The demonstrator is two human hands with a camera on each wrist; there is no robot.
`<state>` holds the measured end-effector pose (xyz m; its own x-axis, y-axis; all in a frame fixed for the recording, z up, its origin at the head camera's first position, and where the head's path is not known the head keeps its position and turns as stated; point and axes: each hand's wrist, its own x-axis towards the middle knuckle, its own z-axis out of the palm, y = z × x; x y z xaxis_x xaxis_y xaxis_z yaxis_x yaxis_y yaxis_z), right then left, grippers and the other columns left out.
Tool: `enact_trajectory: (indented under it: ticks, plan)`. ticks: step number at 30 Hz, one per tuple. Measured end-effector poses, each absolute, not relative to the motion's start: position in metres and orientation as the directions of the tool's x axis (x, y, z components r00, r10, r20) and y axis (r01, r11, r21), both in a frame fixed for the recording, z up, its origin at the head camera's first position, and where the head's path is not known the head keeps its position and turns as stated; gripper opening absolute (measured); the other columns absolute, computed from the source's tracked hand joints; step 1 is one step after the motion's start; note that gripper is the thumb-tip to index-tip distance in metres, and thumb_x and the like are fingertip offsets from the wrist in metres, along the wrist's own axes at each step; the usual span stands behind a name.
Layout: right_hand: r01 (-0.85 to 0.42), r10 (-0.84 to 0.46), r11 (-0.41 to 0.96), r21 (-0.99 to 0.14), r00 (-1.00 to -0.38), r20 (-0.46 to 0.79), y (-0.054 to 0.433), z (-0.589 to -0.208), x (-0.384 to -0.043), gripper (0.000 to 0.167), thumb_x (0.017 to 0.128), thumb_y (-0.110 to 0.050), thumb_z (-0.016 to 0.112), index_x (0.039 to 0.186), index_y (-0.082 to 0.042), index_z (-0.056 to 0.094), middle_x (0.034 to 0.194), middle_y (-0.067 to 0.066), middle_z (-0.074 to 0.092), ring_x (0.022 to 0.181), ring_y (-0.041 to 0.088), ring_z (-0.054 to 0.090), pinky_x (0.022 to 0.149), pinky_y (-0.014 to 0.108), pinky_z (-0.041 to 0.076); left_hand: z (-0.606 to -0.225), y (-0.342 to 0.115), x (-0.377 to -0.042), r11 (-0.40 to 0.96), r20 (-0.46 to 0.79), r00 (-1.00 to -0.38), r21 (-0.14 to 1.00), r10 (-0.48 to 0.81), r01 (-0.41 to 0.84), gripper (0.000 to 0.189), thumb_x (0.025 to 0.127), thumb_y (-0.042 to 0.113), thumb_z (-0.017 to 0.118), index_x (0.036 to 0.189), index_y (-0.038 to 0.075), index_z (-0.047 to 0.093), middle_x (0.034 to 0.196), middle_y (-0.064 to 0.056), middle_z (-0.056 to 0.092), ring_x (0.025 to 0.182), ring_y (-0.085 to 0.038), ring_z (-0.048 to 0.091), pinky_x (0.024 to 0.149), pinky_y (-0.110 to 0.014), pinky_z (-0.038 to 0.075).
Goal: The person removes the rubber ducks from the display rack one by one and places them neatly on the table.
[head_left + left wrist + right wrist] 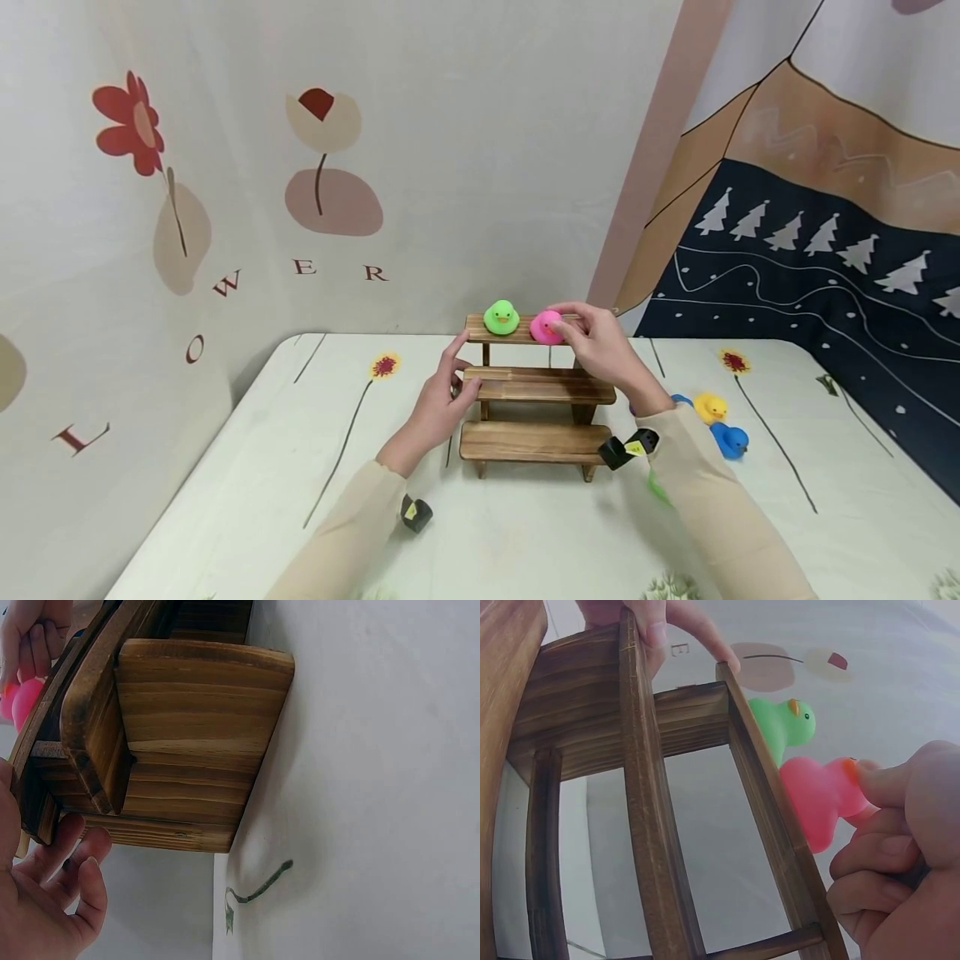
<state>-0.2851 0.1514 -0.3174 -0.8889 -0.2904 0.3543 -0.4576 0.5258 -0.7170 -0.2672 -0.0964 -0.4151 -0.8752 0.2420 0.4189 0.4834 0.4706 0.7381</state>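
A three-tier wooden display stand (536,442) stands upright on the cloth-covered table. On the left of its top tier sits a green rubber duck (500,318). Beside it, a pink rubber duck (546,328) is at the same tier, its orange beak and side pinched by the thumb and fingers of my right hand (600,343). My left hand (437,398) grips the stand's left side, thumb at the middle tier and one finger reaching up to the end of the top tier. In the left wrist view, curled fingers (88,889) lie against the stand's side.
Right of the stand, partly behind my right forearm, lie a yellow duck (709,407), a blue duck (729,440) and part of another blue one. A bit of green (658,487) shows beside the right sleeve. A printed curtain (480,150) hangs behind the table.
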Motion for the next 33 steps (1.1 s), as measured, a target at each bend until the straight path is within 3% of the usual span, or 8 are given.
enact_trajectory:
  ticks: [33]
  plan:
    - [-0.487, -0.325, 0.525, -0.698, -0.873, 0.364, 0.159, -0.319, -0.262, 0.028, 0.095, -0.011, 0.059, 0.120, 0.000, 0.061, 0.058, -0.001, 0.035, 0.049, 0.012, 0.034, 0.047, 0.025, 0.028, -0.416, -0.097, -0.268, 0.464, 0.427, -0.870, 0.736, 0.247, 0.493, 0.068, 0.097, 0.015, 0.053, 0.153, 0.024, 0.015, 0.112, -0.013, 0.059, 0.075, -0.014, 0.046, 0.065, -0.026, 0.042]
